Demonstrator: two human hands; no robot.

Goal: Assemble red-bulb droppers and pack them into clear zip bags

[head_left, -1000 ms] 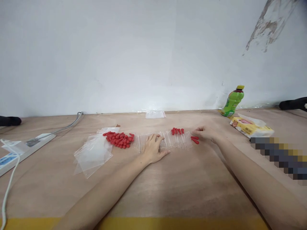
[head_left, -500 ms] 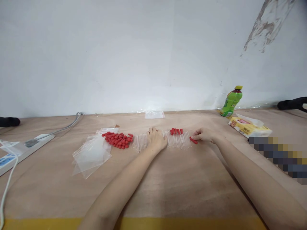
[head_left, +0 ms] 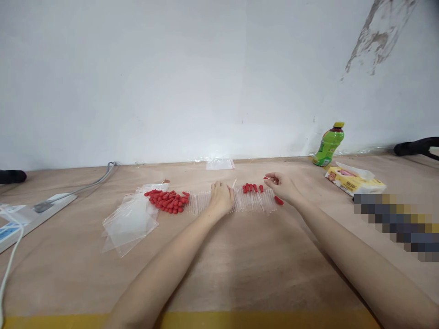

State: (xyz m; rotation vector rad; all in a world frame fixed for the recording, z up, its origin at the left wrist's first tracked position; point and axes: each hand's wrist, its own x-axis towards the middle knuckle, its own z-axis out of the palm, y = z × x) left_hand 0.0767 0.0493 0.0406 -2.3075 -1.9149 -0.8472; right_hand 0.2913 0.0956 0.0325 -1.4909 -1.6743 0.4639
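Note:
A row of thin clear tubes (head_left: 254,202) lies across the middle of the table. My left hand (head_left: 221,197) is closed over the row, with one clear tube (head_left: 235,183) sticking up from its fingers. My right hand (head_left: 278,185) pinches a small red rubber bulb (head_left: 265,178) beyond the right end of the row. Several red bulbs (head_left: 250,188) sit at the far ends of tubes between my hands. One loose red bulb (head_left: 279,200) lies just below my right hand. At the left end of the row is a pile of red bulbs (head_left: 168,201).
Clear plastic bags (head_left: 132,224) lie left of the pile. A power strip (head_left: 37,217) with cables is at far left. On the right stand a green bottle (head_left: 329,146) and a yellow tissue pack (head_left: 355,180). A white wall (head_left: 171,82) rises behind.
My right hand has moved up and left from the loose bulb, which now lies free, and holds a red bulb. My left hand has closed, and a tube now sticks up from it.

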